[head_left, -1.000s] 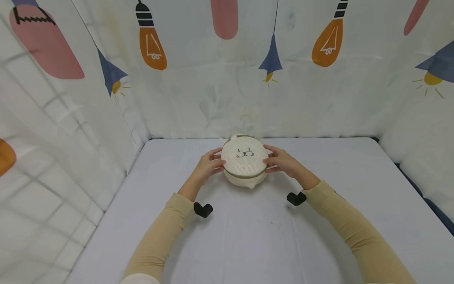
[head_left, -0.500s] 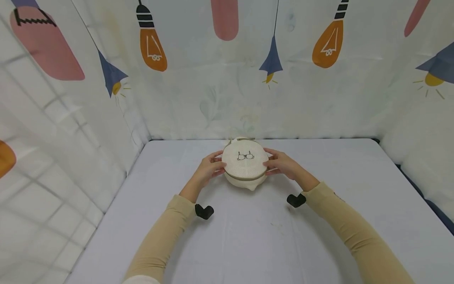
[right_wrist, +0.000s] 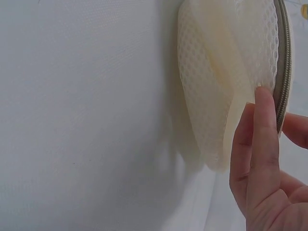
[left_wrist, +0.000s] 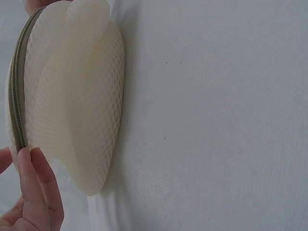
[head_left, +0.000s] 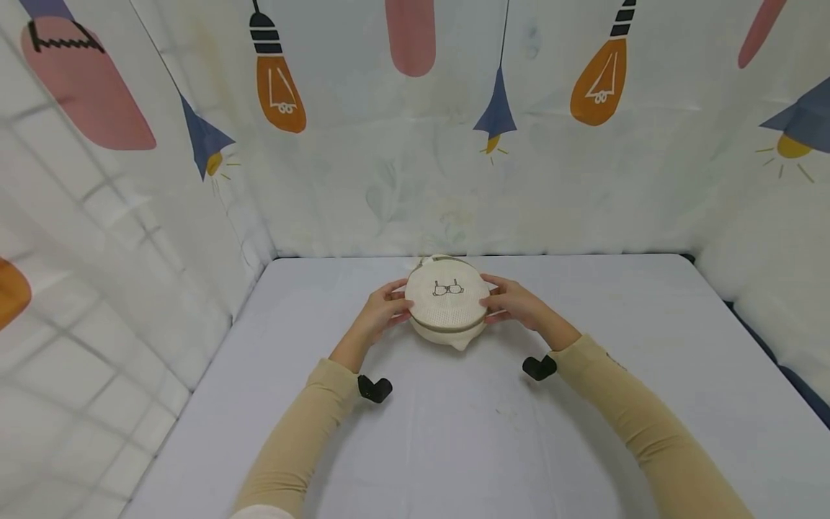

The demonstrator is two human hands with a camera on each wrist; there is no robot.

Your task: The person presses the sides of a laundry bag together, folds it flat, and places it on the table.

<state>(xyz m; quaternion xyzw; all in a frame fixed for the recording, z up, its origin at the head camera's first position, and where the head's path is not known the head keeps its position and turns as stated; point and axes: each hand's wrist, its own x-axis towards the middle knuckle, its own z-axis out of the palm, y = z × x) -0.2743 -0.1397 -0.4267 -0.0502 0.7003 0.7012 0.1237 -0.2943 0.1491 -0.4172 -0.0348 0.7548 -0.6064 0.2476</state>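
Note:
A round cream mesh laundry bag (head_left: pixel 447 306) sits near the far edge of the table, its flat top printed with a pair of black glasses. Around its rim runs an olive-green zipper (left_wrist: pixel 17 86). My left hand (head_left: pixel 382 311) pinches the rim on the left side, thumb toward the top and fingertips below the zipper. Opposite it, my right hand (head_left: pixel 519 304) pinches the right side of the rim in the same way. In both wrist views the soft mesh side sags in folds beneath the zipper. The bag's inside is hidden.
The white-covered table (head_left: pixel 467 447) extends toward me and to both sides. Behind it hangs a white curtain (head_left: pixel 389 180) printed with lamps and bulbs. A black wrist mount (head_left: pixel 375 389) juts from the left cuff, another black mount (head_left: pixel 540 367) from the right.
The bag and both hands have come slightly lower and nearer to me in the head view. Both hands keep their hold on the rim. The whole view has also shifted slightly.

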